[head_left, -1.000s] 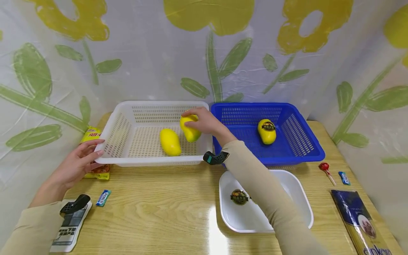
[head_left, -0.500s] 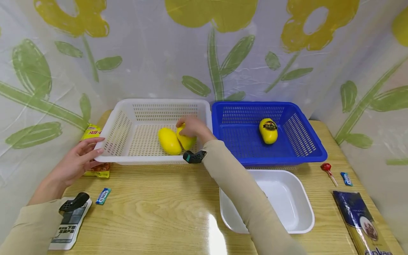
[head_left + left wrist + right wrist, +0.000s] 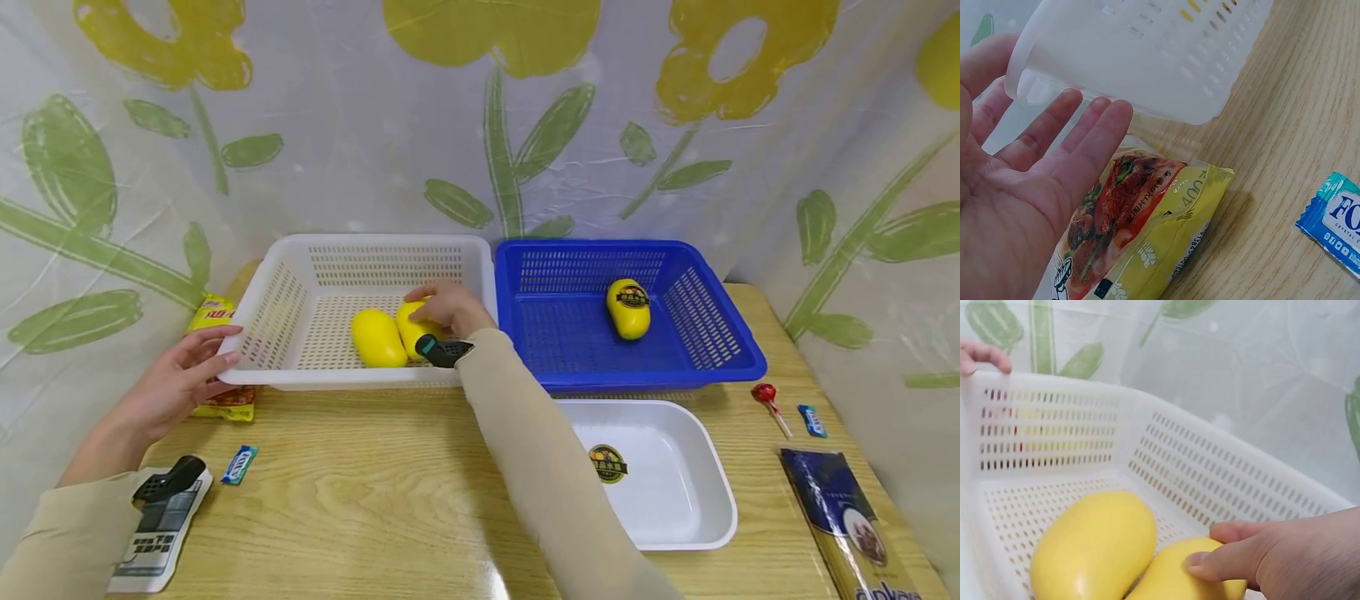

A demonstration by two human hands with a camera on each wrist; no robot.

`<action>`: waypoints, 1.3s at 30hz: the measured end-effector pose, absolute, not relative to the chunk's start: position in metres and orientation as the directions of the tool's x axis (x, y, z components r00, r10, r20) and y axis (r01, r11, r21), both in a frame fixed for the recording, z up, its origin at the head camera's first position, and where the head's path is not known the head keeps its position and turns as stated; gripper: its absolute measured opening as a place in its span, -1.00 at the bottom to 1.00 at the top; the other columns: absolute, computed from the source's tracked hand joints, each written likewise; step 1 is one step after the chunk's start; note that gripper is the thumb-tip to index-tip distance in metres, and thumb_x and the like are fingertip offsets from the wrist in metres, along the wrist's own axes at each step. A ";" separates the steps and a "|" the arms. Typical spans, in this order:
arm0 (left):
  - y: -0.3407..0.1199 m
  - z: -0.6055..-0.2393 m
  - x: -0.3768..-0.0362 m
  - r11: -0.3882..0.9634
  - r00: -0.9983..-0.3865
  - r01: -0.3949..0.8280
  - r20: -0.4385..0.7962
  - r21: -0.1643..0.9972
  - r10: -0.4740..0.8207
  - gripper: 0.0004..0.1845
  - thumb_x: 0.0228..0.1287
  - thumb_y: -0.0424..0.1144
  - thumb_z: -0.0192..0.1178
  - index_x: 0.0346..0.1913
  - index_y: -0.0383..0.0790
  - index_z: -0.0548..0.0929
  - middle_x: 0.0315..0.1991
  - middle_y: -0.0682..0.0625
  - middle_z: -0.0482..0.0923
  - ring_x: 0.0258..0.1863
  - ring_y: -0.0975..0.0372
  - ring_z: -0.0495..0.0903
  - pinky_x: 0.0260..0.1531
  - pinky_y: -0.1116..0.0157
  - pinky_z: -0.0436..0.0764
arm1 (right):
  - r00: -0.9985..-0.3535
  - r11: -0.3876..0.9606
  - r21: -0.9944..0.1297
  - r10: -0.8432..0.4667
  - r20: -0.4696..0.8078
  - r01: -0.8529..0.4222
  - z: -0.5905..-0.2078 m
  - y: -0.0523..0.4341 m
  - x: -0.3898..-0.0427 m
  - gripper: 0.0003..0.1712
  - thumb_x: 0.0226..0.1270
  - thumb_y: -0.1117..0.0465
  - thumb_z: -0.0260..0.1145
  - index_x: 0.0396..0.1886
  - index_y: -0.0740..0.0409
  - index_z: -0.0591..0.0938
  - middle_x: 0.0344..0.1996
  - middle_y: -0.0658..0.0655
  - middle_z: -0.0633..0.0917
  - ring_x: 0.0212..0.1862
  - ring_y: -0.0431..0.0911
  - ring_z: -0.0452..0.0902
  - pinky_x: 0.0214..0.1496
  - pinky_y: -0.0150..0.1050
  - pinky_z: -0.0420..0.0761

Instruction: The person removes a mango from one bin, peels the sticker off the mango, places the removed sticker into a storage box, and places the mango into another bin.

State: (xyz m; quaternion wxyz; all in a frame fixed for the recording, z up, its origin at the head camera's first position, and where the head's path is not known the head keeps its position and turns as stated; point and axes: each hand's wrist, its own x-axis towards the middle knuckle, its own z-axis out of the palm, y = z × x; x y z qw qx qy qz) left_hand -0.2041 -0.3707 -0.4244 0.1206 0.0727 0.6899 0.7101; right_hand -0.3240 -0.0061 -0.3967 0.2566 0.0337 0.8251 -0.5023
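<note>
The wooden tabletop carries a white basket at the left fingers, a blue basket, white tray, snack packet, candy and lollipop.

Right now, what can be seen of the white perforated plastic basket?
The white perforated plastic basket is rectangular, with slotted walls and a holed floor. It sits upright on the wooden table, beside the blue basket. Two yellow mangoes lie inside; the right hand grips one. The left hand touches its front-left corner.

Glossy light wooden table, backed and flanked by white plastic sheeting printed with yellow flowers, green leaves.
</note>
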 end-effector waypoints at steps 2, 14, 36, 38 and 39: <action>-0.371 -0.425 -0.204 -0.019 -0.960 -0.067 -0.059 0.998 0.275 -0.58 0.50 -0.41 -0.03 0.34 -0.09 0.33 0.17 0.10 0.34 -0.08 0.35 0.59 -0.17 0.35 0.66 | -0.866 0.448 -0.830 -0.202 -0.457 0.333 -0.399 -0.008 -0.322 -0.66 0.29 0.30 0.36 0.02 -0.10 0.70 0.13 0.04 0.55 -0.10 -0.02 0.48 -0.08 -0.18 0.57; -0.373 -0.427 -0.204 -0.035 -0.958 -0.061 -0.049 0.998 0.282 -0.59 0.50 -0.43 -0.04 0.32 -0.11 0.34 0.17 0.10 0.36 -0.07 0.34 0.60 -0.17 0.35 0.66 | -0.869 0.347 -0.870 -0.226 -0.439 0.350 -0.403 -0.015 -0.315 -0.65 0.29 0.33 0.35 0.05 -0.05 0.69 0.16 0.03 0.56 -0.11 -0.04 0.48 -0.10 -0.21 0.53; -0.370 -0.426 -0.205 -0.009 -0.959 -0.060 -0.055 0.998 0.277 -0.59 0.49 -0.41 -0.02 0.32 -0.09 0.34 0.16 0.11 0.32 -0.08 0.37 0.58 -0.17 0.39 0.65 | -0.845 0.524 -0.836 -0.512 -0.154 -0.165 -0.312 0.086 -0.300 -0.63 0.45 0.19 0.20 0.21 -0.04 0.60 0.21 0.01 0.54 0.12 -0.09 0.49 0.17 -0.13 0.50; -0.371 -0.425 -0.205 0.006 -0.960 -0.069 -0.068 0.998 0.271 -0.59 0.50 -0.40 -0.01 0.32 -0.07 0.34 0.15 0.12 0.32 -0.09 0.38 0.57 -0.17 0.39 0.65 | -0.854 0.556 -0.800 -0.508 -0.112 -0.226 -0.308 0.107 -0.285 -0.63 0.45 0.18 0.22 0.20 -0.03 0.61 0.18 0.00 0.55 0.08 -0.10 0.50 0.13 -0.14 0.50; -0.371 -0.425 -0.205 0.011 -0.960 -0.072 -0.072 0.997 0.269 -0.59 0.50 -0.40 -0.01 0.32 -0.07 0.33 0.15 0.12 0.32 -0.09 0.38 0.57 -0.17 0.39 0.65 | -0.860 0.562 -0.790 -0.503 -0.090 -0.246 -0.308 0.118 -0.277 -0.64 0.44 0.17 0.23 0.19 -0.02 0.61 0.17 0.01 0.56 0.09 -0.09 0.51 0.13 -0.14 0.50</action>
